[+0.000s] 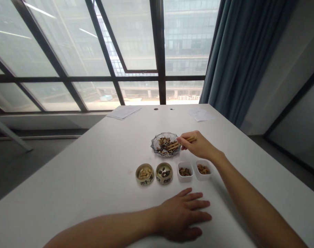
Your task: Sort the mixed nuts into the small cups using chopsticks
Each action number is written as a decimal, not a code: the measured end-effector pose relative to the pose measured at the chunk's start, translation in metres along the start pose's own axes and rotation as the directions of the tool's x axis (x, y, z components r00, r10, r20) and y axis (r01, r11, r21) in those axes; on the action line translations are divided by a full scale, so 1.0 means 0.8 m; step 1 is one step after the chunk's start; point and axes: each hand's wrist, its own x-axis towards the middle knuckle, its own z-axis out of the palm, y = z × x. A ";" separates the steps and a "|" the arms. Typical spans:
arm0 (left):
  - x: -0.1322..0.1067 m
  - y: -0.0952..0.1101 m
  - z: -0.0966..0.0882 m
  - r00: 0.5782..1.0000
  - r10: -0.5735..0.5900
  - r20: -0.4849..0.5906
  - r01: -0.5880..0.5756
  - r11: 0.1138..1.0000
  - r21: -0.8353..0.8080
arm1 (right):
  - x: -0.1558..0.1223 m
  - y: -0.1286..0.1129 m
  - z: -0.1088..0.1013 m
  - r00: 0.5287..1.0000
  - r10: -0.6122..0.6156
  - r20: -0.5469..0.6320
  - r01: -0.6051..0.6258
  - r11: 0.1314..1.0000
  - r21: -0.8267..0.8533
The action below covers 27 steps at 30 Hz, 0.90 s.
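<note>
My right hand point(191, 143) is closed around a pair of wooden chopsticks point(174, 146), whose tips reach into a glass bowl point(154, 148) with a wavy rim. Mixed dried pieces point(164, 142), brown and dark, fill that bowl. My left hand point(182, 215) lies flat on the table with its fingers spread, holding nothing. Between the two hands stand two round, patterned dishes: one point(145, 183) has pale, peanut-like pieces, the other point(164, 181) a few dark seeds. Beside them are two white plastic tubs, one point(185, 178) with dark brown bits and one point(203, 176) with lighter brown bits.
The white table point(102, 175) runs toward the windows. Papers point(124, 112) lie at its far left and more sheets point(201, 115) at its far right. Two small dark items, one of them a round disc point(156, 109), sit near the back edge. A blue curtain point(234, 62) hangs at right.
</note>
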 end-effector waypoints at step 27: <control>0.000 0.000 0.001 1.000 0.004 0.001 -0.004 1.000 0.012 | 0.007 0.010 0.027 0.972 -0.188 0.140 0.219 0.942 -0.255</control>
